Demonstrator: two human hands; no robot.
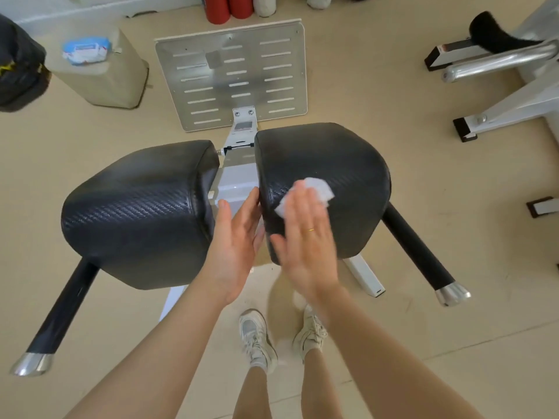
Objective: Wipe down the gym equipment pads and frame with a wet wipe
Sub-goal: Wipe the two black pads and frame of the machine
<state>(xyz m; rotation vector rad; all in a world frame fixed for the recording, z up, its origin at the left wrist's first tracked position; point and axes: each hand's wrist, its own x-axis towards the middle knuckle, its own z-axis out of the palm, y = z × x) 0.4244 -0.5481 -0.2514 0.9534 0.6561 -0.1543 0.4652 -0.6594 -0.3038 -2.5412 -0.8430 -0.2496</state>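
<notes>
The right hand (305,234) lay flat with fingers straight and together, pressing a white wet wipe (314,192) against the top of the right pad (338,164), near that pad's inner edge. The wipe's crumpled end stuck out past the fingertips. The left hand (234,240) was spread, palm turned toward the pad's inner side, its fingertips touching that edge in the narrow gap between the two pads. The left pad (136,213) sat just across the gap, with the white frame (237,182) showing between them. Black handles (416,252) with chrome caps angled outward beneath each pad. Beyond the frame stood a slotted metal footplate (233,77). A wipe packet (86,51) rested on a beige block well to the left. Open floor (393,95) lay around the pads on both sides.
</notes>
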